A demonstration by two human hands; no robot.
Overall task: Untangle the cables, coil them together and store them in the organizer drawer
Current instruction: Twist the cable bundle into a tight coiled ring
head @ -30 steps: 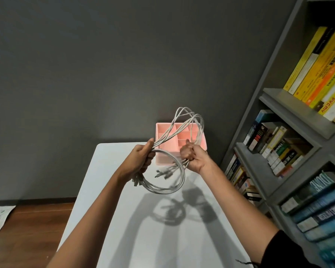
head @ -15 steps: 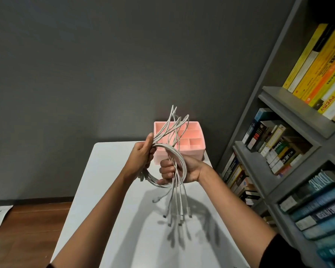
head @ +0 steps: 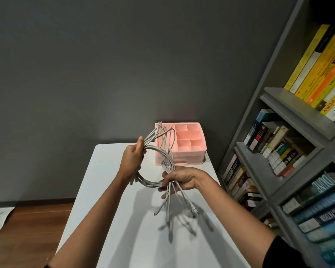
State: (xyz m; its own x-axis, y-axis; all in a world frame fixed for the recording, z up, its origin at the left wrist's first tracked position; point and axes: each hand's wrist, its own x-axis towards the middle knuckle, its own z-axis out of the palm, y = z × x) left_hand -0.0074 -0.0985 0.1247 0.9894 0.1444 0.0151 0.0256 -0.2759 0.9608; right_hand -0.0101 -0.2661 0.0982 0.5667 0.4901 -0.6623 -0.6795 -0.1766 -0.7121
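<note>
cables: a pale grey bundle [head: 153,184] is hanging in the air above the tabletop [head: 108,163], just in front of the organizer; most of it is curving into a rough ring between the two hands, while one set of ends is sticking up past the left hand.
loose ends: several plug ends [head: 170,206] are dangling below the right hand and seem to be hanging clear of the tabletop.
left hand: it [head: 132,159] is gripping the ring's upper left side, fingers curling round the strands.
right hand: it [head: 182,178] is gripping the ring's lower right side, fingers closing around the strands where they are crossing.
organizer: the pink box [head: 190,154] is sitting at the tabletop's far end, near the bookshelf [head: 278,105]; its top compartments are lying open, and its drawer [head: 182,161] is looking closed.
stage: coiling is looking under way; storing is not yet happening.
risk, spring-back: the strands are likely pushing outward, so a loosening grip could be letting the ring burst open.
risk, re-tangling: the dangling ends could be snagging each other or the ring while being wrapped in.
risk, drawer: both hands are being occupied, so freeing one for the drawer could be unwinding the coil or dragging the organizer.
</note>
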